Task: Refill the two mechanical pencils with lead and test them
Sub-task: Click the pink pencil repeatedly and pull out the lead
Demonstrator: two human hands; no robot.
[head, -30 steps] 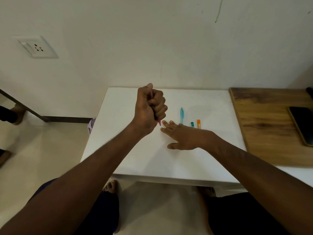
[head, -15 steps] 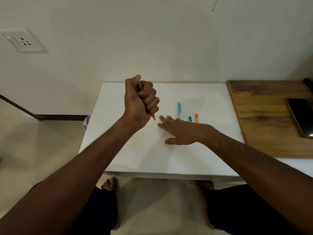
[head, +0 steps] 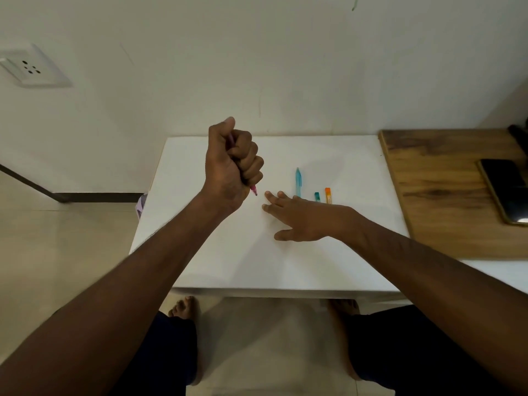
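Left hand (head: 233, 164) is raised above the white table (head: 217, 252), fingers curled into a fist around a pink mechanical pencil (head: 253, 190). Only the pencil's tip shows below the little finger, pointing down toward the tabletop, and a short stretch of barrel shows near the thumb, which sits on top of the fist. Whether the tip touches the surface cannot be determined.

Right hand (head: 300, 220) lies flat on the table, palm down, fingers straight and slightly spread, holding nothing. Its fingertips lie just beside the pink pencil's tip.

The blue mechanical pencil (head: 298, 182) lies on the table beyond the right hand, running away from the viewer; its near end reaches the hand's knuckles. Just to its right lie a small teal lead case (head: 317, 196) and an orange lead case (head: 328, 195), side by side and partly hidden behind the hand.

A wooden board (head: 445, 195) adjoins the table on the right and carries a dark phone (head: 507, 190). A wall socket (head: 31, 68) is mounted at upper left
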